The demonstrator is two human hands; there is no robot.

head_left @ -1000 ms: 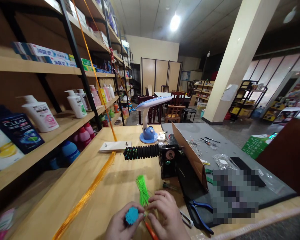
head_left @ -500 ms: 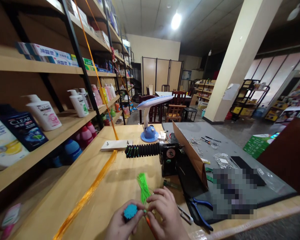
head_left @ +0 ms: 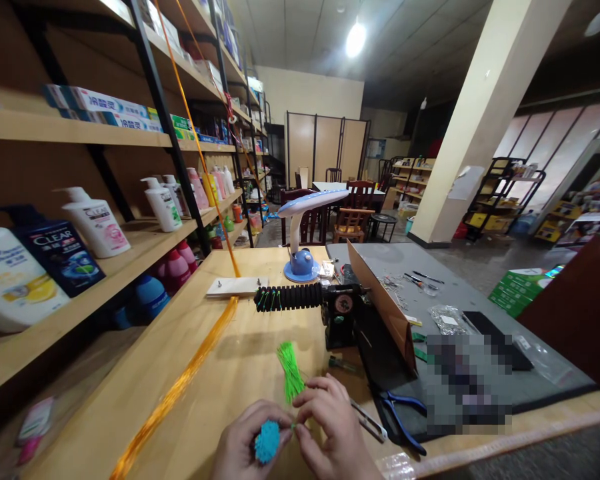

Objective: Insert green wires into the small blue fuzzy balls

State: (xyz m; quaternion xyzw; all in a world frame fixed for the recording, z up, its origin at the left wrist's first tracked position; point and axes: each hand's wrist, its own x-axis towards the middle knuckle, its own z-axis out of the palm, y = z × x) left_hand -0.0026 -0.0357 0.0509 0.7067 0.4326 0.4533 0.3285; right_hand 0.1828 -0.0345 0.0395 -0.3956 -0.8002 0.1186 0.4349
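My left hand (head_left: pixel 241 433) is closed around a bundle with a bright blue, tufted end (head_left: pixel 267 441); the rest of the bundle is hidden in the palm. Thumb and forefinger of my right hand (head_left: pixel 333 427) pinch a tiny green piece (head_left: pixel 293 425), too small to name, right beside the left fingertips. Just beyond both hands a sheaf of thin bright green strands (head_left: pixel 291 372) lies on the wooden table (head_left: pixel 190 427). Farther back, a black ribbed roller (head_left: pixel 293 298) on a small machine (head_left: pixel 341 317) carries a few green and blue threads at its left end.
Orange strands (head_left: pixel 180 387) run from under a white clamp plate (head_left: pixel 235 287) down the table's left. Blue-handled pliers (head_left: pixel 405 420) and a metal tool (head_left: pixel 370 421) lie to the right. A cardboard divider (head_left: pixel 383 307) and a blue lamp (head_left: pixel 301 263) stand behind; bottle shelves (head_left: pixel 145 247) line the left.
The blue end of the bundle has turned and shifted slightly right and down. An orange bit seen below the right fingers is out of sight. The view has shifted slightly.
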